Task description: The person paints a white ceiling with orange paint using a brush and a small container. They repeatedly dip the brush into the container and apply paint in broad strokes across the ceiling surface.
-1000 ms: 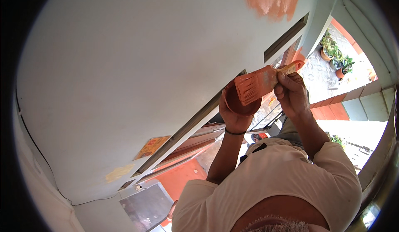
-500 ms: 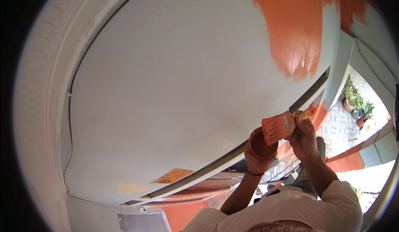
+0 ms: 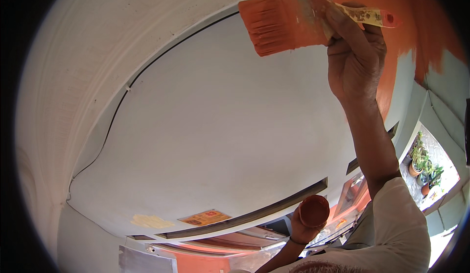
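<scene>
My right hand [image 3: 356,57] is raised high with its fingers closed on the handle of a wide paintbrush [image 3: 274,22], whose bristles are coated in orange paint. The brush is near a black cable [image 3: 176,43] along the top of the white wall [image 3: 220,106], beside a patch of wet-looking orange paint [image 3: 391,77]; whether it touches the surface I cannot tell. Low down, my left hand [image 3: 301,229] grips a round cup of reddish-brown paint [image 3: 314,210].
A curved white moulding [image 3: 68,92] borders the wall on the left. Low on the wall are an orange sign [image 3: 204,217], a cream patch [image 3: 152,220] and long dark slots [image 3: 245,220]. Potted plants [image 3: 423,170] show through an opening at the right.
My right hand has lifted the brush from above the cup to high up by the cable. My left hand stays low with the cup. The view has swung toward the upper wall and moulding.
</scene>
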`<state>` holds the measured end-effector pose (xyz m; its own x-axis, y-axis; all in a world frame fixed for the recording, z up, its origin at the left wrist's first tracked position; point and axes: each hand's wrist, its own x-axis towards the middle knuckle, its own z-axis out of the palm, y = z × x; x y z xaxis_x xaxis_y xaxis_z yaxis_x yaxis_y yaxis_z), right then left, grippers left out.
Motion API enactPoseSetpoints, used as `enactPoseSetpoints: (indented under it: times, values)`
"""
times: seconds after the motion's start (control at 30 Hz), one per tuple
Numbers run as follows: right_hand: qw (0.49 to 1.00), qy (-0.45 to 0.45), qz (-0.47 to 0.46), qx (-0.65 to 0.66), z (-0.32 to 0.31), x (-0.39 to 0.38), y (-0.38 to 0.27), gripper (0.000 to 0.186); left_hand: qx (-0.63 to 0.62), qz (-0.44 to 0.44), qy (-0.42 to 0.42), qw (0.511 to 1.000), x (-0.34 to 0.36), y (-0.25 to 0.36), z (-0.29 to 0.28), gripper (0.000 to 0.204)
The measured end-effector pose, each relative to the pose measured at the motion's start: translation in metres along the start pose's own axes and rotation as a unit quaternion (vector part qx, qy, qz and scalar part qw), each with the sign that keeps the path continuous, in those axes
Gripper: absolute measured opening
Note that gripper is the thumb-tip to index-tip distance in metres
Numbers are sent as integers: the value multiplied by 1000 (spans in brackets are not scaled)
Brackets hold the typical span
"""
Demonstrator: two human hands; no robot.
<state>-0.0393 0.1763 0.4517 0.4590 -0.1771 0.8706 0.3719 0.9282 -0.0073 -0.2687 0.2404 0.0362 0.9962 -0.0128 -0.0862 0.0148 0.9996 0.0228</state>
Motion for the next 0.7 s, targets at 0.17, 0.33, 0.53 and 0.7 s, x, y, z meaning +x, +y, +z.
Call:
enactPoseSetpoints:
  times: [0.17, 0.33, 0.53, 0.7]
  values:
    - [999, 6, 2, 41, 43, 9, 4, 14, 3, 5, -12, 1000, -8, 3, -9, 58]
    - [999, 33, -25, -6, 49, 22, 26, 8, 0, 23, 3, 1000, -13, 8, -8, 62]
    - [998, 35, -44, -22, 59, 20, 32, 8, -23, 22, -19, 999, -15, 12, -10, 62]
    - [997, 29, -61, -46, 47, 33, 43, 9, -44, 8, -77, 996, -13, 11, -7, 56]
